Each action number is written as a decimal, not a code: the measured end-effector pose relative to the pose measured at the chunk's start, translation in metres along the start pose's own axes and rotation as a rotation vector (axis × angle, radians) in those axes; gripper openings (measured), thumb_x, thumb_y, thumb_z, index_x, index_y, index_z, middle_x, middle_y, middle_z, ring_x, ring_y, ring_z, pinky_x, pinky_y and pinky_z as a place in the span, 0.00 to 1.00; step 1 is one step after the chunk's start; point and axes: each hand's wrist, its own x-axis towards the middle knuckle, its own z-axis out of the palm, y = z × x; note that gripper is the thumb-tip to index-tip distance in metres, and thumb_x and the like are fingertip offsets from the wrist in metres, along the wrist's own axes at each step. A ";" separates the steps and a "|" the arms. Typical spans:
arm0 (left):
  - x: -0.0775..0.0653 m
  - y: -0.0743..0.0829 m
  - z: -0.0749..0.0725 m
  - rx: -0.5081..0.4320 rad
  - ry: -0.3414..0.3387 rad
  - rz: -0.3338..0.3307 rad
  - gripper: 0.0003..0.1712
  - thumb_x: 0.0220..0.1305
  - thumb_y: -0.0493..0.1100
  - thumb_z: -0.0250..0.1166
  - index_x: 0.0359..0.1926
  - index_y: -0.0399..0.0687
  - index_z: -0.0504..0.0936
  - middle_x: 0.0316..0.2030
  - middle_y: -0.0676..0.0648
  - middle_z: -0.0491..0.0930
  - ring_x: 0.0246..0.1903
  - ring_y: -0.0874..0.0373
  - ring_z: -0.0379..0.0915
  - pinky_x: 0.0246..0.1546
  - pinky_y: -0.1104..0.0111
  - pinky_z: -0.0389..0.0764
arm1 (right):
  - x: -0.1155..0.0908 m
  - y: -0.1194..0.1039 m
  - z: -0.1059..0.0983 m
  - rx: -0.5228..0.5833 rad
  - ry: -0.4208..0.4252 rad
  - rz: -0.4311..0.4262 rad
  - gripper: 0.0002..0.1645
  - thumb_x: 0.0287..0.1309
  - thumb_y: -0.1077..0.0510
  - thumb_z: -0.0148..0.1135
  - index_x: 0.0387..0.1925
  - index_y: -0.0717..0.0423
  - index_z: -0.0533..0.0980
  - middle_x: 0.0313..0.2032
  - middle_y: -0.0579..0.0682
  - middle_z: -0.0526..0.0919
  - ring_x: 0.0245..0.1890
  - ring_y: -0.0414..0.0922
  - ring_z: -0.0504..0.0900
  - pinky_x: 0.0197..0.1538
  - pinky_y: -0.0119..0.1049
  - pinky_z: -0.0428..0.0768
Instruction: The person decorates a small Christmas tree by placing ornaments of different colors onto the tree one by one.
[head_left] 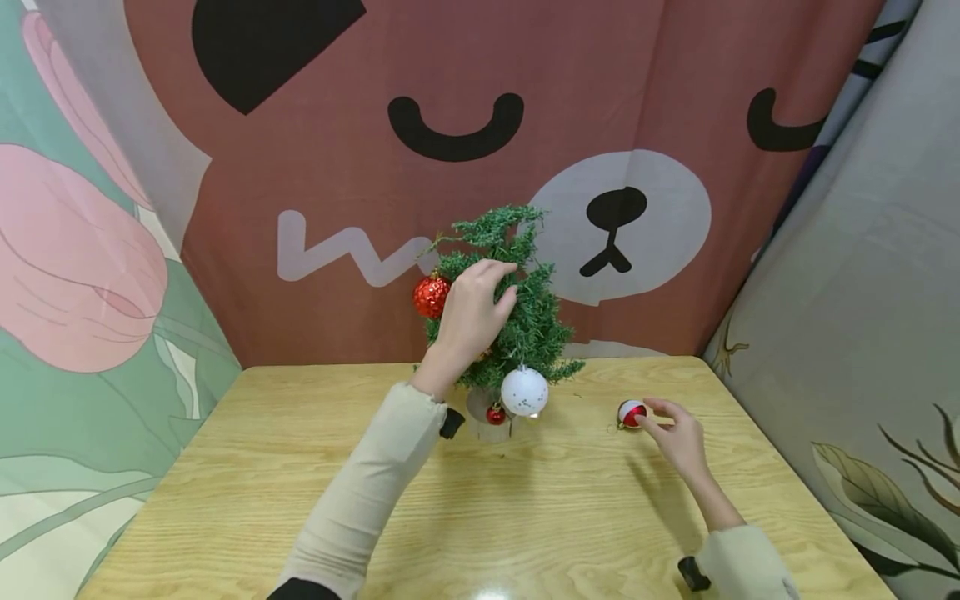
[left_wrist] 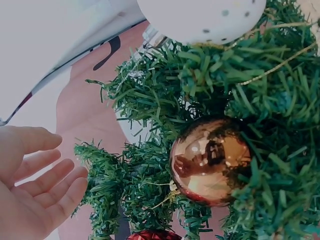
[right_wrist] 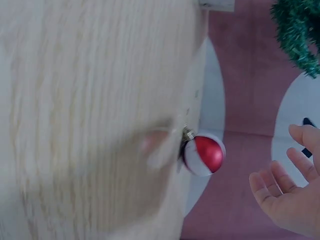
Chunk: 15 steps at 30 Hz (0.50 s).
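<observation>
A small green artificial Christmas tree point(head_left: 536, 325) stands on the table. My left hand point(head_left: 474, 307) is at its upper front, fingers loosely bent and holding nothing. In the left wrist view, a shiny copper-coloured ball ornament point(left_wrist: 212, 162) hangs among the branches, apart from those fingers. A red ball point(head_left: 431, 297), a speckled white ball point(head_left: 524, 392) and a small red ball point(head_left: 495, 414) hang on the tree too. On the right, a red-and-white ball ornament point(head_left: 630, 414) lies on the table. My right hand point(head_left: 681, 437) is beside it, fingers relaxed; the right wrist view shows a gap between them.
The wooden table point(head_left: 577, 517) reaches back to a brown curtain point(head_left: 337, 317) printed with a bear face. Patterned cloths hang at the left and right sides. A pale round base point(head_left: 480, 407) supports the tree.
</observation>
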 end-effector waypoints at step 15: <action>0.010 -0.001 0.003 0.007 -0.014 -0.012 0.18 0.58 0.36 0.60 0.50 0.35 0.75 0.47 0.40 0.75 0.43 0.51 0.73 0.40 0.67 0.75 | 0.015 0.039 0.005 -0.105 -0.102 0.081 0.24 0.49 0.64 0.63 0.47 0.74 0.71 0.46 0.73 0.71 0.44 0.64 0.72 0.42 0.53 0.74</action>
